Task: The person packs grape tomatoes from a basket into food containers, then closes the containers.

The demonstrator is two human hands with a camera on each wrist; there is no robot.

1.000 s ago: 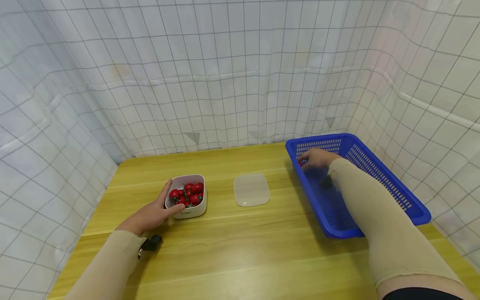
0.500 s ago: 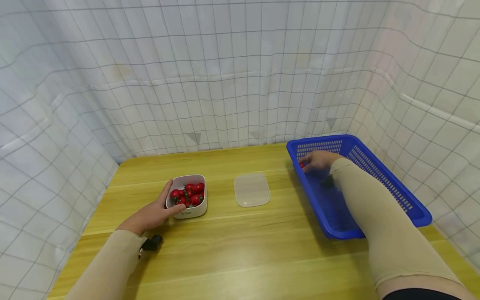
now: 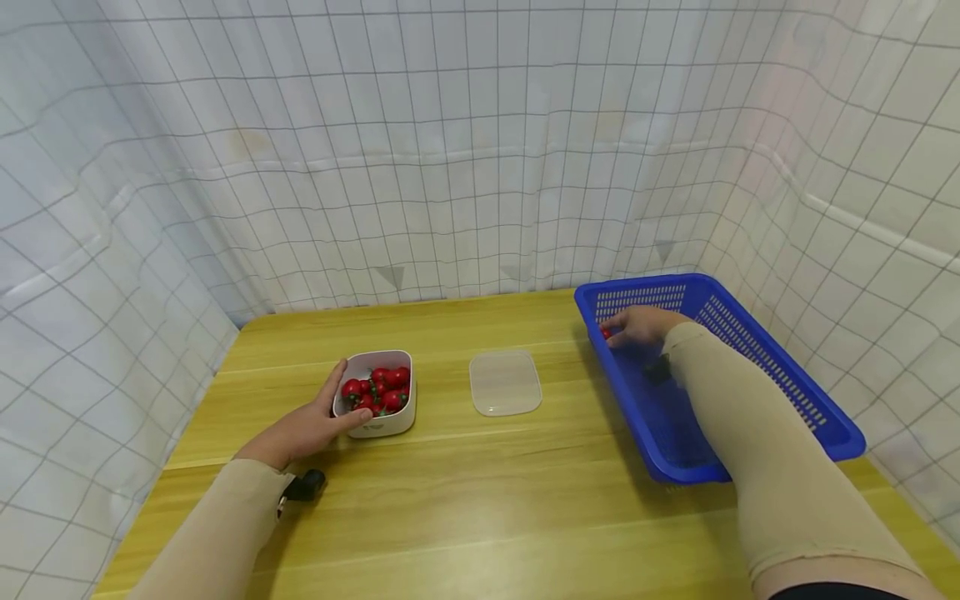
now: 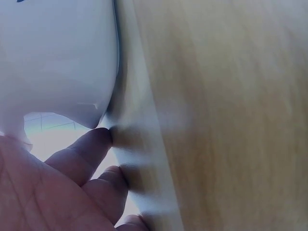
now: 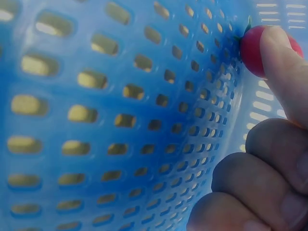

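The right hand (image 3: 637, 325), fingers curled, pinches a cherry tomato (image 5: 255, 50) against the perforated wall in the far left corner of the blue basket (image 3: 772, 367). Left of the basket lies a clear lid (image 3: 505, 382); further left, the left hand (image 3: 303, 429) cups a white bowl of cherry tomatoes (image 3: 375, 404), thumb on its rim.

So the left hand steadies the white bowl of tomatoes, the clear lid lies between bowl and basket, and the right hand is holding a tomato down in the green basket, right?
Not quite: the basket is blue, not green, as the head view shows. The rest holds: the left hand steadies the white bowl, the clear lid lies between, and the right hand holds a tomato in the basket.
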